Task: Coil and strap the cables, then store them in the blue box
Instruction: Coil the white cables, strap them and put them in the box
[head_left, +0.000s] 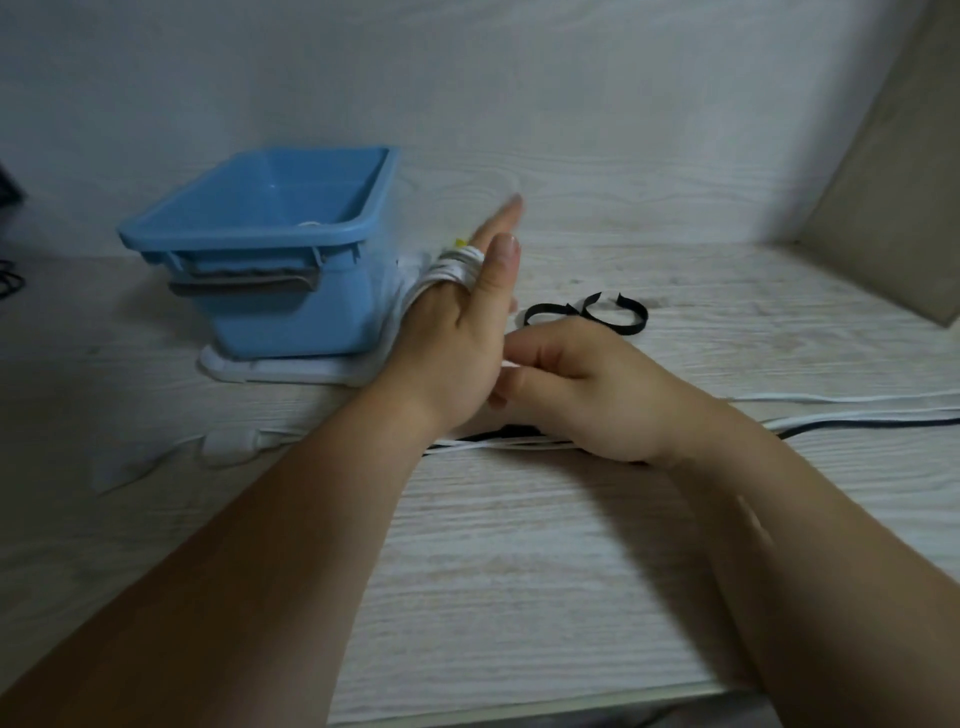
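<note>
Wood surface (519, 571); left grip (452, 338) spread, fingers serving as spool for white cable (460, 265); right grip (587, 379) alongside pinches it, likely to feed turns.

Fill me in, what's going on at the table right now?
A person is coiling a white cable round the straight fingers of the left hand, which is held upright; several turns are on. The right hand, fingers curled, seems to pinch that cable by the left palm. Other loose cables, white and black, run across the table to the right. The black straps lie unused beyond the hands, and the blue box stands open at the back left.
</note>
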